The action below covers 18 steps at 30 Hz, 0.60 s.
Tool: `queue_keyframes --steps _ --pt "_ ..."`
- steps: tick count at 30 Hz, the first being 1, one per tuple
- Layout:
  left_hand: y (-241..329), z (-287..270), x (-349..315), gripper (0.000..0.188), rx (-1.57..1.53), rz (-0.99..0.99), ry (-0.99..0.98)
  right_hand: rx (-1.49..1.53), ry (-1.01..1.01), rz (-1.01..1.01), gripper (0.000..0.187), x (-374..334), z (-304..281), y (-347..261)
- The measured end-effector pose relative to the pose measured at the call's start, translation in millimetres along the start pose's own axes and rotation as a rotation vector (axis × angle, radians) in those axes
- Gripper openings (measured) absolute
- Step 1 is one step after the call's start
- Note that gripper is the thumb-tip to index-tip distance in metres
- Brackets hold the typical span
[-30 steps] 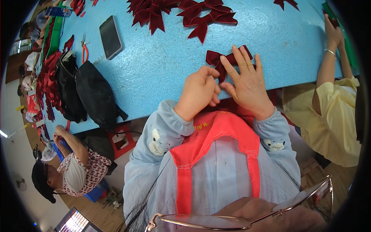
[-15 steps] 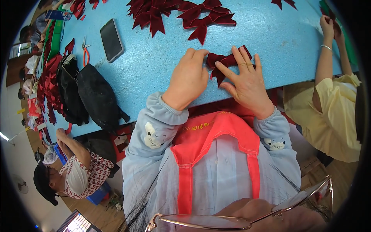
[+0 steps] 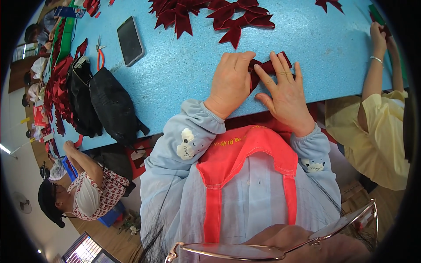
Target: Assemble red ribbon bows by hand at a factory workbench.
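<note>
A dark red velvet bow (image 3: 266,66) lies on the blue table under both of my hands. My left hand (image 3: 230,83) is bent over the bow's left end, its fingers curled and closed on it; the exact grip is hidden beneath the hand. Flat across the bow's right half, my right hand (image 3: 283,94) presses with its fingers spread and its thumb out to the left. One bow tail hangs toward me, partly covered by my left hand.
More dark red bows (image 3: 239,22) lie at the table's far side. To the left are a phone (image 3: 130,41), orange-handled pliers (image 3: 101,59), a black pouch (image 3: 114,107) and a heap of red ribbon (image 3: 59,94). Other people (image 3: 94,188) sit along the table.
My left hand has moved right onto the bow's left end and now covers it, with its fingers curled further. My right hand stays spread on the bow. The view has shifted slightly.
</note>
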<state>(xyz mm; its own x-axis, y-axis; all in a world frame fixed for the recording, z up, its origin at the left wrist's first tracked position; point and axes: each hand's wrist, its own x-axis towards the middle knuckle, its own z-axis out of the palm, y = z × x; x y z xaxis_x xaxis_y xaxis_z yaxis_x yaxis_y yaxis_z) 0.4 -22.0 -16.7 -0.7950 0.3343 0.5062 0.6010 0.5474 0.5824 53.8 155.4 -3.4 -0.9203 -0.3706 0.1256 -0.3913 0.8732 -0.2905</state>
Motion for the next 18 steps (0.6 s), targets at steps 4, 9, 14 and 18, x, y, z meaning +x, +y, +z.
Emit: queue_keyframes --steps 4,9,14,18 --pt "8 -7 0 0.036 0.1 -0.023 0.028 0.008 0.018 -0.016 0.067 -1 0 1" --pt "8 -14 -8 0.029 0.243 -0.053 -0.075 0.02 0.064 -0.003 0.065 0 2 1" --pt "6 -13 -7 0.019 0.23 0.021 -0.079 0.017 0.03 0.012 0.068 -1 0 2" --pt "10 -3 1 0.017 -0.033 -0.038 0.045 0.034 0.041 0.009 0.068 0 0 1"
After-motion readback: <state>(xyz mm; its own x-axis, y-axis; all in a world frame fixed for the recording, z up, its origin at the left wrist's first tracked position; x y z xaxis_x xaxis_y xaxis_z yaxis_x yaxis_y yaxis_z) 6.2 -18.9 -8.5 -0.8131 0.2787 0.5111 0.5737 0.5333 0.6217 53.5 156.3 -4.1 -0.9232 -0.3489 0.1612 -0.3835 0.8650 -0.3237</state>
